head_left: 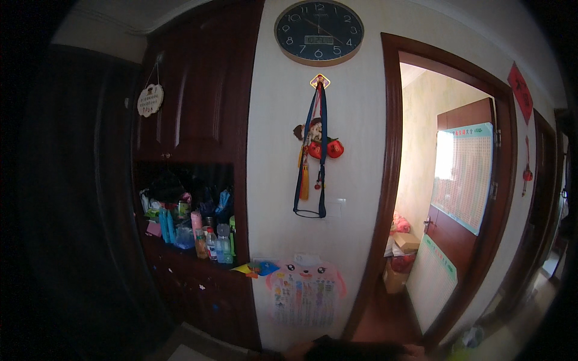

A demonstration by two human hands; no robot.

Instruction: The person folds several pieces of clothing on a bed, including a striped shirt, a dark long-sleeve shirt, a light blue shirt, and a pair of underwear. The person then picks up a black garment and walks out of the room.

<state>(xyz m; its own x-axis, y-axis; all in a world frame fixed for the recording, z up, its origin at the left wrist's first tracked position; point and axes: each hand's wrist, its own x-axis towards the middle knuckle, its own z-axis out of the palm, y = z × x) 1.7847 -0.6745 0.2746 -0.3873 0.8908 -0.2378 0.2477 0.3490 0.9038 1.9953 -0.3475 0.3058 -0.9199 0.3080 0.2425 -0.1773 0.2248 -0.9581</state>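
Note:
Neither of my hands can be made out. At the lower edge a dark, blurred shape (355, 350) is cut off by the frame, with dim brownish patches at its sides; I cannot tell what it is. Straight ahead, a black round clock (319, 33) hangs high on the pale wall. Below it, a hook (320, 80) carries a dark blue strap (326, 150), red round ornaments (335, 148) and a yellow tassel (304, 180). Lower down, a pink animal-shaped poster (306, 295) is stuck to the wall.
Left stands a dark red-brown cabinet (201, 90) whose open niche holds several bottles (211, 243). A cream plaque (150, 100) hangs on its door. Right, a doorway frame (390, 150) surrounds an opened door (463, 174) bearing charts; cardboard boxes (395, 280) are stacked inside.

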